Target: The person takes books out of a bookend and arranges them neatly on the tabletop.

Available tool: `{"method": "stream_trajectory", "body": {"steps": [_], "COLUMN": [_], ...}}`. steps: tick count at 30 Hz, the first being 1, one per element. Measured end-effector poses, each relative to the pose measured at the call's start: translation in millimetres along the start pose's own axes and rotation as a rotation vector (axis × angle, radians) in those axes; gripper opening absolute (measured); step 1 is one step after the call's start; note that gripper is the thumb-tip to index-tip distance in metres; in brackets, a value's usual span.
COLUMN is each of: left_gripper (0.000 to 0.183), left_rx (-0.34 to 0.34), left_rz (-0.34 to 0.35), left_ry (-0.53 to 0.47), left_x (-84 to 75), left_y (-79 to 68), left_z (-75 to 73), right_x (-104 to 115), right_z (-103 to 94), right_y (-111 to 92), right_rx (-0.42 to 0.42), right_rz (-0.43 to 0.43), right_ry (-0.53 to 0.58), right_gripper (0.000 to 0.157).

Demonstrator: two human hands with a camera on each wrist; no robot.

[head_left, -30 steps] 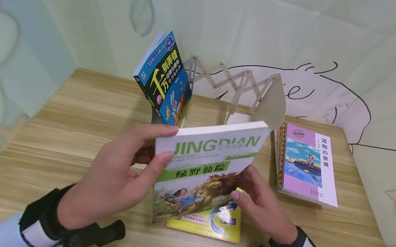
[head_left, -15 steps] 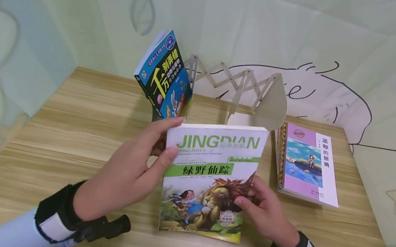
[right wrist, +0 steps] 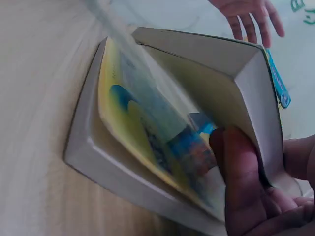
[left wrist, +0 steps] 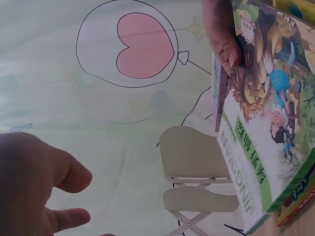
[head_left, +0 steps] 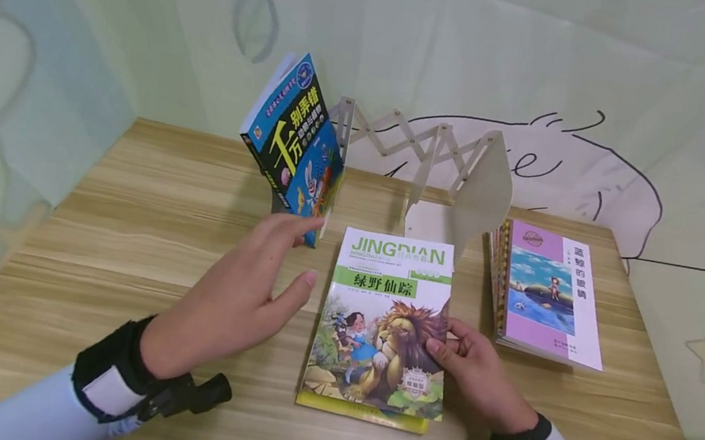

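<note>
A white and green paperback book (head_left: 380, 325) with a lion and a girl on its cover lies over a yellow book (head_left: 363, 415), whose front edge peeks out below it. My right hand (head_left: 480, 374) pinches the paperback at its right edge, thumb on the cover. In the right wrist view, pale page blocks surround the yellow book (right wrist: 140, 142), and curled fingers (right wrist: 241, 182) grip the paperback's edge. To the left of the paperback, my left hand (head_left: 229, 300) is apart from it with fingers extended and nothing held. The left wrist view also shows its spread thumb and fingers.
A blue book (head_left: 298, 145) leans upright at the left end of an expanding metal bookend (head_left: 487, 184) by the back wall. On the right of the wooden table (head_left: 98, 220) lies a stack of books (head_left: 543, 292) with a pink cover on top.
The paperback has gone from tilted up in both hands to lying down over the yellow book. My left hand has let go of its upper left corner; the right keeps its edge.
</note>
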State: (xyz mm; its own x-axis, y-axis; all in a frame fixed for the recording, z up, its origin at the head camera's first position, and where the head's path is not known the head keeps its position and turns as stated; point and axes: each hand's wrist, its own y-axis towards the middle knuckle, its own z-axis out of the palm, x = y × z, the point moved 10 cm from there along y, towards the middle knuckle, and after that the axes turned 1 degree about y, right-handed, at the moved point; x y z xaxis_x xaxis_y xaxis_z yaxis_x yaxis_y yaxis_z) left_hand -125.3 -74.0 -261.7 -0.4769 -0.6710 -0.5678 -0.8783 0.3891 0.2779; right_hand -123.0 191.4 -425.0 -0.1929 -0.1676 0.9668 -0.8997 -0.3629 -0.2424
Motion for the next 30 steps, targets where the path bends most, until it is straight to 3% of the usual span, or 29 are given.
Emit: {"method": "stream_trajectory", "body": {"steps": [7,17,22,25,30], "left_gripper": [0.06,0.058,0.056,0.059,0.076], "left_rx": [0.006,0.028,0.029,0.049,0.081], "left_rz": [0.015,0.015,0.03,0.014,-0.033], "left_ry": [0.001,0.005,0.013,0.011,0.0], "left_x": [1.8,6.1,6.8,9.3,14.1], "left_y": [1.4,1.4,2.8,3.7,5.5], "left_z": [5.1,15.0,20.3,25.9,32.9], "right_x": [-18,-15,2,18,53], "right_z": [8.1,-7.0,-28.6,-31.8,-6.8], "right_y": [-1,0,-4,-4,-3], "right_rx": [0.09,-0.002,-0.15,-0.199,-0.118], "right_rz": [0.098,0.167,0.17,0.089,-0.203], "right_ry": [0.059,-0.286,-0.47,-0.543,-0.675], "right_gripper": [0.051,0.044,0.041,0.043,0.067]}}
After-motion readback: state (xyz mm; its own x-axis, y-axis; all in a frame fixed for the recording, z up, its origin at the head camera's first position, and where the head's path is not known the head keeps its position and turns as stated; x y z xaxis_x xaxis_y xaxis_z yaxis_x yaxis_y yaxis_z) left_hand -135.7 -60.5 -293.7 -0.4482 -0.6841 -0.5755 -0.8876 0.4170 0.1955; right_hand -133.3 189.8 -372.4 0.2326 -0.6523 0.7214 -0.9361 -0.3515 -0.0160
